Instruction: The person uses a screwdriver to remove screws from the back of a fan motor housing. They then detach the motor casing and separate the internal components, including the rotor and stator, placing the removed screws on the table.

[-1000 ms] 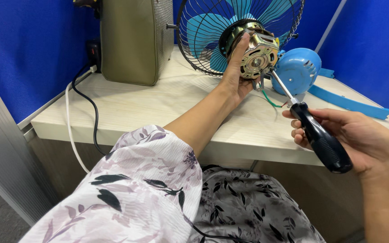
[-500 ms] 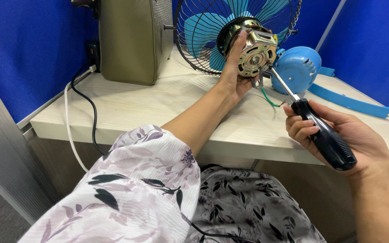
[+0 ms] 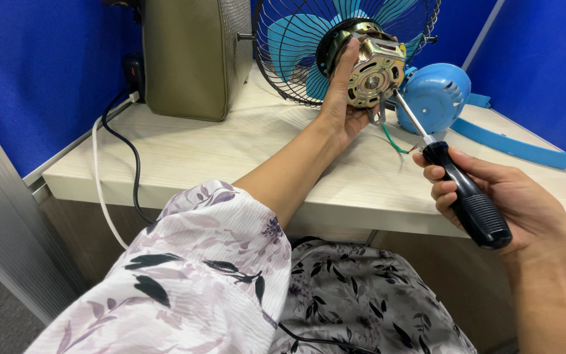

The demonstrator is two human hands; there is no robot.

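Holding: left hand [image 3: 343, 108] is wrapped around the bare fan motor [image 3: 373, 71], top centre of the frame, fingers curled over the top and thumb underneath, keeping it lifted off the desk [image 3: 230, 157].
Driving: right hand [image 3: 492, 196], lower right, has all its fingers closed tight round the black handle of a screwdriver [image 3: 466, 196].
Key relation: the motor sits up and to the left of the right hand. The screwdriver's long axis runs on a diagonal from lower right to upper left, and the metal tip looks like it's touching the lower right edge of the motor housing. Can't make out an actual screw head there tbh.
Nearer hand: the left one, it's already on the motor; the right only reaches it through the shaft.
Wires: a green lead [image 3: 391, 141] dangles under the motor.
Behind: blue blades inside a wire fan guard [image 3: 296, 59], top centre.
Right of the motor: round blue plastic cover [image 3: 437, 98] lying on the desk.
Upper left: an olive-coloured box-shaped appliance [image 3: 191, 59], cables trailing down.
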